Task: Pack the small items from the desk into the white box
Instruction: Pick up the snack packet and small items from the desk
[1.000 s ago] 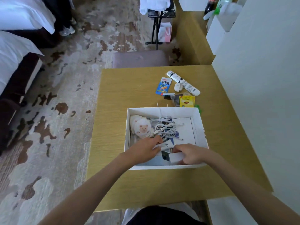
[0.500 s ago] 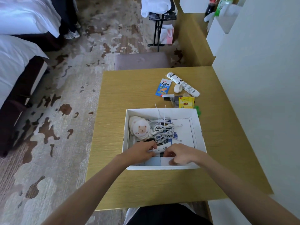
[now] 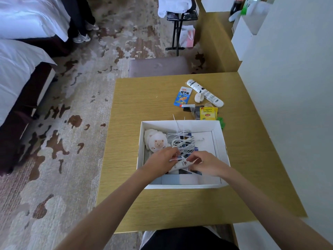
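Although it lies slanted inside the white box [image 3: 180, 186], the small white tube [image 3: 180, 164] is half covered: fingers hide both its ends, and its print is too small to read. Dark items beneath it are mostly hidden. Reaching in palm-down, the left hand [image 3: 161, 160] and the right hand [image 3: 207, 164] curl their fingers and pinch the tube between them. Behind sit a coiled white cable [image 3: 182, 142] and a sheep-faced pad [image 3: 157, 143]. Beyond the box, the desk [image 3: 140, 105] holds a blue packet [image 3: 182, 96], a long white tube [image 3: 205, 92] and a yellow tea packet [image 3: 207, 113].
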{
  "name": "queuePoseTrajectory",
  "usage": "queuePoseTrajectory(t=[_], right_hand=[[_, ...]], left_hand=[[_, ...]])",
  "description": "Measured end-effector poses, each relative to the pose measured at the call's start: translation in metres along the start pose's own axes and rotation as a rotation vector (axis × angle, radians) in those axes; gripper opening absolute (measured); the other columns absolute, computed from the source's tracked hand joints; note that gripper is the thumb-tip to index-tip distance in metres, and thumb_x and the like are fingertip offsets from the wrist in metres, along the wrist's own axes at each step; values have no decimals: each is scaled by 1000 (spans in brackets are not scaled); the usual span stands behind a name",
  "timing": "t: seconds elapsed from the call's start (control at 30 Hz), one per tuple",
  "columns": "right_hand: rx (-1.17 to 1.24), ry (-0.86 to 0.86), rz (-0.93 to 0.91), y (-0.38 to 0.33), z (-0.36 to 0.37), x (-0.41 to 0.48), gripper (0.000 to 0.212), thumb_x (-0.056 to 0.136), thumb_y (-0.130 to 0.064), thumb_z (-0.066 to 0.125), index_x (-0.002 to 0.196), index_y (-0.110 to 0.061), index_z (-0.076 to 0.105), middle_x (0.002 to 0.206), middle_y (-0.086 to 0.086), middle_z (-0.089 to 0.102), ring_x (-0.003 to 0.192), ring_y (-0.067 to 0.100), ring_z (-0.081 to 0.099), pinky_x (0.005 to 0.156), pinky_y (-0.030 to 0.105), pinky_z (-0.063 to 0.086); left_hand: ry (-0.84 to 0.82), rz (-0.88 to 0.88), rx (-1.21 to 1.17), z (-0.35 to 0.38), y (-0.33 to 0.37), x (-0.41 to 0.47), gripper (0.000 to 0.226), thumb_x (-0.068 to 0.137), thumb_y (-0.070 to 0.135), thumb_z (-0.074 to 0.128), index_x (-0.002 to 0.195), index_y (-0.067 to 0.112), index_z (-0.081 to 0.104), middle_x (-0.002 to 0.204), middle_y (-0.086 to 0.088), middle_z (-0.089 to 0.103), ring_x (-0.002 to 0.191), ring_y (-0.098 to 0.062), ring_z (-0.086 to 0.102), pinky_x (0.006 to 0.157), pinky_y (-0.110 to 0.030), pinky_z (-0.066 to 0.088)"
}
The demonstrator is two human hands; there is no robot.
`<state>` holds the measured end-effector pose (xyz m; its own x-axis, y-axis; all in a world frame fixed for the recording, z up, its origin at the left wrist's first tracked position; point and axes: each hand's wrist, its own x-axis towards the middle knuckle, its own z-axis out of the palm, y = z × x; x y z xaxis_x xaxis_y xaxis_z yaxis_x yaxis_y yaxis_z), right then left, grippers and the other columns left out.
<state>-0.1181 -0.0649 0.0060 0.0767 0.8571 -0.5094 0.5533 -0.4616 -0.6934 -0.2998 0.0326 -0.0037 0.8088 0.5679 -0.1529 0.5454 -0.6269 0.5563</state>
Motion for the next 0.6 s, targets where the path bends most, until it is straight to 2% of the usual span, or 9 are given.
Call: queuePoseTrajectory(t=[0.1, 0.2, 0.27, 0.33, 0.47, 0.53, 0.6], right_hand=[[-34, 97, -42, -1, -9, 0, 22, 89, -24, 65, 111, -21, 63, 109, -6, 64, 97, 9, 60, 82, 24, 49], [-23, 249, -133, -6, -30, 1, 21, 91, -22, 60, 112, -20, 62, 108, -8, 63, 97, 6, 60, 78, 19, 47], [-5, 355, -178, -11, -48, 6, 22, 91, -22, 60, 113, -21, 61, 106, -10, 62, 96, 4, 59, 79, 21, 48], [7, 453, -196, -15, -67, 17, 22, 91, -20, 60, 112, -20, 61, 104, -9, 63, 95, 6, 59, 79, 24, 49], [2, 529, -192, -22, -105, 56, 19, 89, -13, 60, 107, -13, 64, 104, 1, 65, 94, 16, 61, 81, 30, 50], [-82, 514, -155, -24, -122, 85, 19, 88, -14, 59, 107, -13, 64, 105, 1, 66, 94, 15, 60, 80, 32, 50], [-200, 476, -104, -24, -133, 118, 19, 89, -15, 58, 107, -13, 65, 105, 1, 67, 95, 18, 61, 81, 37, 52]], left_hand=[[115, 52, 96, -3, 0, 4, 22, 93, 24, 51, 113, 15, 57, 110, -2, 64, 96, -20, 60, 71, -36, 53], [276, 70, 72, -23, 1, 13, 21, 95, 21, 48, 110, 16, 61, 107, 1, 67, 91, -15, 63, 68, -34, 56], [395, 72, 42, -44, -1, 25, 19, 94, 15, 49, 104, 15, 64, 101, 1, 69, 85, -14, 64, 67, -33, 57], [478, 28, 7, -66, -7, 44, 19, 91, 11, 48, 98, 18, 64, 97, 3, 69, 78, -12, 62, 60, -31, 54], [395, -175, -35, -97, -21, 102, 19, 88, 19, 47, 97, 26, 63, 99, 7, 69, 80, -17, 62, 63, -26, 45], [277, -247, -55, -98, -27, 136, 21, 88, 18, 47, 100, 24, 64, 104, 2, 69, 88, -22, 64, 72, -29, 49], [129, -306, -104, -91, -35, 170, 23, 89, 17, 46, 102, 20, 64, 109, -5, 67, 95, -27, 63, 84, -39, 53]])
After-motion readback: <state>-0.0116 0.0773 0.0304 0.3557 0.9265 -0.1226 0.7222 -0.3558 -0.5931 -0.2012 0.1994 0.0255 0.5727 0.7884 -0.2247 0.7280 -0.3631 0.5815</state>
